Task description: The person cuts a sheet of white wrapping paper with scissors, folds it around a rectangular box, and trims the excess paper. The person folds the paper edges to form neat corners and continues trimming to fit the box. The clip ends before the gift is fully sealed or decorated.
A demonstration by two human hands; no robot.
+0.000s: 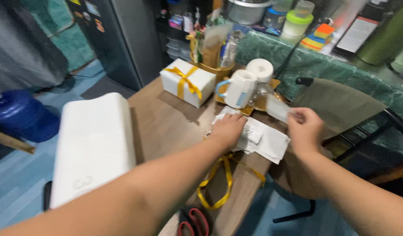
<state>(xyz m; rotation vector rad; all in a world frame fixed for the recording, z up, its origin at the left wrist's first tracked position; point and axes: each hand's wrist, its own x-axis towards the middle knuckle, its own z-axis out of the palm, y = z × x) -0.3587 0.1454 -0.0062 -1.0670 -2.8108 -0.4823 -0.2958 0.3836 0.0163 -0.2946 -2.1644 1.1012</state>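
White wrapping paper lies folded around a small item at the wooden table's far edge, pinned flat under the left hand, while the right hand pinches a strip of clear tape. One gift box already wears its gold bow; loose yellow ribbon and red-handled scissors wait nearby.

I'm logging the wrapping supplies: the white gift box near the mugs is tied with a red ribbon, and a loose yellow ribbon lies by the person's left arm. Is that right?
Not quite. In the head view, the white gift box is tied with a yellow ribbon, not a red one. The rest stands: it sits near the mugs, and a loose yellow ribbon lies on the table by the left arm.
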